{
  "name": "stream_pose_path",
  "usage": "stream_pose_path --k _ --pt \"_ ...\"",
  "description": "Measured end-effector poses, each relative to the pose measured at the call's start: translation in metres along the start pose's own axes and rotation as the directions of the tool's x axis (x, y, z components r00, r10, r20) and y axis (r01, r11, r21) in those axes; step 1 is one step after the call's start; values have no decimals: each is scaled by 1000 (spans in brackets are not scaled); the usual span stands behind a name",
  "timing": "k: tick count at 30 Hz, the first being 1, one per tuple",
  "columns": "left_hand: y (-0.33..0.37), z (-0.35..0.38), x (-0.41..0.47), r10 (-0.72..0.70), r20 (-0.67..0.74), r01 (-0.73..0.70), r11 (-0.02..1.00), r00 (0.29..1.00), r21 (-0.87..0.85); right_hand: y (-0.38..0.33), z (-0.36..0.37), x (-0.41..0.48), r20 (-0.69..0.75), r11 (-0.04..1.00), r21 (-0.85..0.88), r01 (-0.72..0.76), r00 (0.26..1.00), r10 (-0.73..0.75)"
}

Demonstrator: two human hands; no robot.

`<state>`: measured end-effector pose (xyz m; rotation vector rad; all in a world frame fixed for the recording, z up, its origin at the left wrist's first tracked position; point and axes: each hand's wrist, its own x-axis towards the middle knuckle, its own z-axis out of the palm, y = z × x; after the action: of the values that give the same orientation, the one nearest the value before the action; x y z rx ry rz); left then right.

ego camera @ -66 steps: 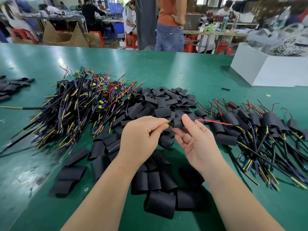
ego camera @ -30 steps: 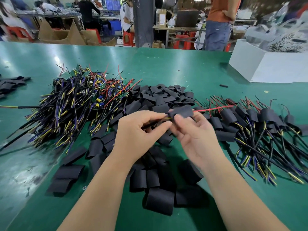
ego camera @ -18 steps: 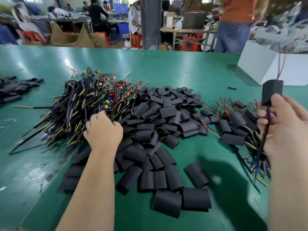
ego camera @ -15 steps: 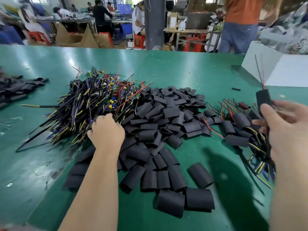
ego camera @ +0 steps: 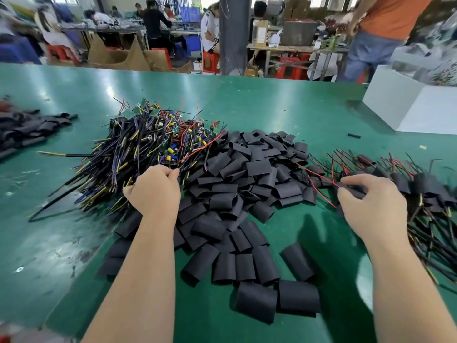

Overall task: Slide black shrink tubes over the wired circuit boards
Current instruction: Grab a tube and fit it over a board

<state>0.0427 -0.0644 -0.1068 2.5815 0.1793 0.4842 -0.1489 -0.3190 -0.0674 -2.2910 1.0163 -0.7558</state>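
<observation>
A heap of bare wired circuit boards (ego camera: 148, 147) with black, yellow, purple and red leads lies at left centre. My left hand (ego camera: 154, 189) is curled at its near edge and pinches wires of one board. Loose black shrink tubes (ego camera: 247, 194) are piled in the middle. At the right lies a pile of tubed boards (ego camera: 425, 191). My right hand (ego camera: 371, 206) holds a tubed board (ego camera: 351, 188) low at that pile's left edge, its red wire trailing left.
A white box (ego camera: 405, 105) stands at the back right of the green table (ego camera: 259, 105). More black tubes (ego camera: 27, 129) lie at the far left edge. A small black piece (ego camera: 353, 135) lies near the box. People work at benches behind the table.
My right hand carried the tubed board from the centre out to the right and lowered it onto the right pile. My left hand moved to the bare-board heap and closed on wires.
</observation>
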Motion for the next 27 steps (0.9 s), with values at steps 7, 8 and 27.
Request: stream_pose_path --k 7,8,27 --pt "14 -10 -10 72 -75 -89 964 995 -250 -7 8 -4 -51 979 187 77 996 -69" --pt "16 -13 -14 128 -94 -151 941 987 -304 -9 11 -6 -24 963 262 59 998 -54" --pt "40 -26 -53 623 77 -597 772 778 -217 -37 30 -25 513 159 859 -488 811 -283"
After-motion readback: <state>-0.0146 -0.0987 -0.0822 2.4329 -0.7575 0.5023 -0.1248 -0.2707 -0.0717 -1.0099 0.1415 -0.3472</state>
